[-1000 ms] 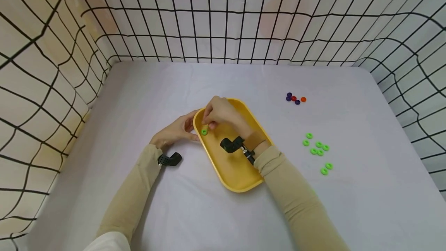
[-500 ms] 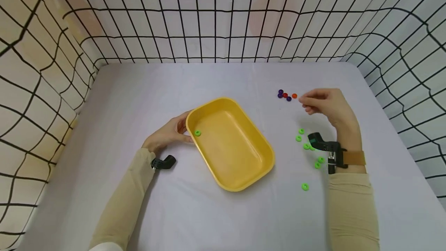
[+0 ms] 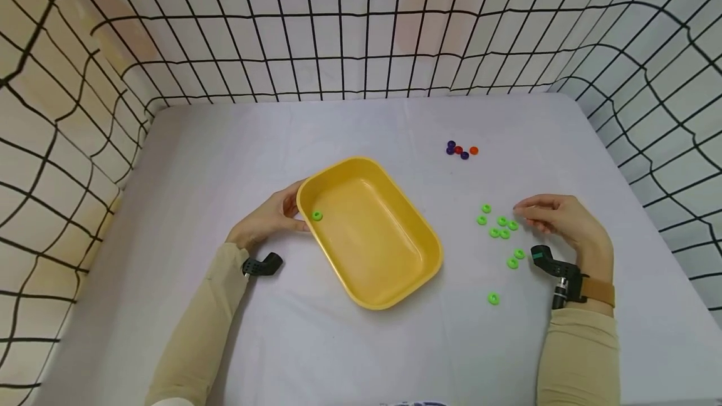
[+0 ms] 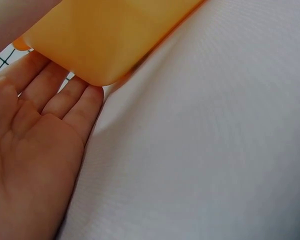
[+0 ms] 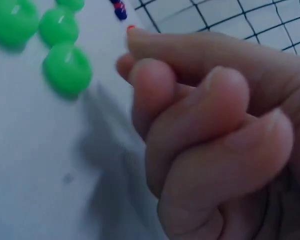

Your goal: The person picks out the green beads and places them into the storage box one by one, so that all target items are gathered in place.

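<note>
At the left end of the yellow tray (image 3: 395,268), my left hand (image 3: 262,221) holds the corner, fingers on the far side and thumb on the near side. The left wrist view shows the fingertips of the left hand (image 4: 45,115) against the tray's outer wall (image 4: 105,50). One green ring (image 3: 317,215) lies inside near that end. My right hand (image 3: 564,224) hovers just right of the loose green rings (image 3: 502,221), fingers loosely bent. Thumb and index tips come close together in the right wrist view, with nothing visible between them; several green rings (image 5: 67,69) lie beside them.
A small group of purple, red and orange rings (image 3: 459,150) lies farther back on the white table (image 3: 254,136). Nearer the front sits a single green ring (image 3: 494,299). Black wire mesh (image 3: 366,49) encloses the back and both sides.
My right hand has left the tray, where a green ring now lies, and swung right, then down toward the green rings. My left hand stays at the tray's corner.
</note>
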Demonstrator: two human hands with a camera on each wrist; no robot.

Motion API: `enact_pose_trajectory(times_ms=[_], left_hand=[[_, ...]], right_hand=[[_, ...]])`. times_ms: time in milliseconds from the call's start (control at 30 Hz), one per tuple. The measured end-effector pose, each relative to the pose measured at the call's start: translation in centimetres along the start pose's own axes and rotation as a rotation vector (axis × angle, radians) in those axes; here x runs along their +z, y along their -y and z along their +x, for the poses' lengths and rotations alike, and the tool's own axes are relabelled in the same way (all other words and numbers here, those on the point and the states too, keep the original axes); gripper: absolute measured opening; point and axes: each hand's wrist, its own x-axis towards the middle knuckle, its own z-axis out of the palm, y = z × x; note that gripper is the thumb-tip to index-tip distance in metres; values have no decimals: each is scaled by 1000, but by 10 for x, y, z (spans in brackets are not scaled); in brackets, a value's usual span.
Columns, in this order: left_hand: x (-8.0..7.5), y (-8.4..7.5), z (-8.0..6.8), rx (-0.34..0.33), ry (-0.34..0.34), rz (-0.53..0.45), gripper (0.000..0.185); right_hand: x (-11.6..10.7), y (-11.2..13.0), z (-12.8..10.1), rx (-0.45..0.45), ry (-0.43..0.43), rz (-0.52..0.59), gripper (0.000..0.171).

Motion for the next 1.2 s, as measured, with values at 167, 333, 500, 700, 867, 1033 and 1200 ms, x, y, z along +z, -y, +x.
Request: enact_pose_trajectory(times_ms=[167, 333, 500, 700, 867, 1033, 1200], left_hand=[[0, -3, -2, -6, -6, -4, 89], [1, -1, -2, -5, -7, -1, 89], [2, 2, -3, -5, -9, 2, 88], [0, 1, -2, 2, -13, 5, 86], [0, 0, -3, 3, -11, 3, 86], [0, -1, -3, 8, -10, 0, 88], [0, -1, -2, 13, 0, -3, 87]], right_hand=[[2, -13, -2, -59, 81, -63, 19], [5, -18, -4, -59, 71, -82, 21], [6, -18, -4, -37, 51, -116, 26], [5, -18, -3, -15, 35, -108, 22], [4, -18, -2, 8, 34, -59, 11], [4, -16, -1, 15, 20, -50, 8], [5, -15, -1, 31, -5, -50, 7]])
